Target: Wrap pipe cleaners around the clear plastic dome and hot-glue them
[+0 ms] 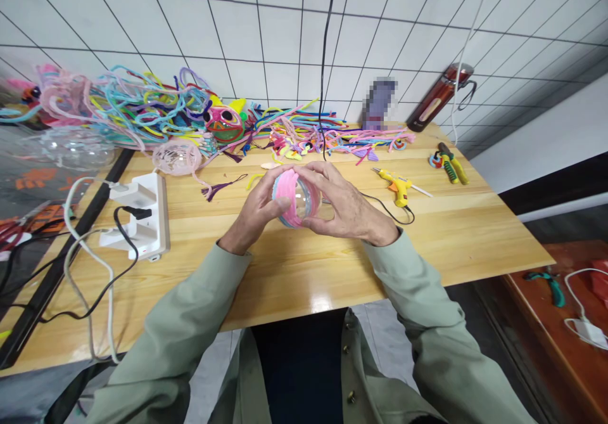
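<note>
Clear ball: it sits between both hands above the wooden table (304,278), a pink band (287,197) around it and blue beside the pink; the two-sided hold probably keeps its round surface from rolling.
Left hand (256,212): partly curled and grasping the ball's left side, thumb on the pink band, other fingers mostly hidden.
Right hand (349,207): open in a wide curve, grasping the right side with fingers over the top and thumb low, likely to steady it; how hard it presses, I cannot tell.
Glue gun (401,188): lies right of the hands, near the pliers (455,165), seemingly for easy reach.
Fuzzy sticks (156,110): heaped along the wall, perhaps to leave elbow room.
Power strip (159,215): left of the hands, plugs in it.
</note>
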Demonstrator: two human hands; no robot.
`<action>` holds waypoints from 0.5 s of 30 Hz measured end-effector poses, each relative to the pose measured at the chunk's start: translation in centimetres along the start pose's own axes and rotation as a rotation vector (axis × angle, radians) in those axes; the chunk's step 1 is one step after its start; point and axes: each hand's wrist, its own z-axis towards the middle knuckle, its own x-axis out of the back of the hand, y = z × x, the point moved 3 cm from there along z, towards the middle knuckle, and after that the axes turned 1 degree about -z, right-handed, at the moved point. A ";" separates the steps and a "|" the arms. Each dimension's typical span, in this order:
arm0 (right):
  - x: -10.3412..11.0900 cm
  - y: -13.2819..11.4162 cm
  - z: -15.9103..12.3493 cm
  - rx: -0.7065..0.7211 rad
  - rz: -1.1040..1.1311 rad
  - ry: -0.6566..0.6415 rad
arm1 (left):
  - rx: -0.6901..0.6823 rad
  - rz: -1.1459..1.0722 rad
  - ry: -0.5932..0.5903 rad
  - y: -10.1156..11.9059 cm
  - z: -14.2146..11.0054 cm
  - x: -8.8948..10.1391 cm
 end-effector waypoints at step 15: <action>-2.4 0.4 0.3 -0.045 -0.061 -0.003 | 0.177 -0.017 0.235 -1.0 0.0 -0.6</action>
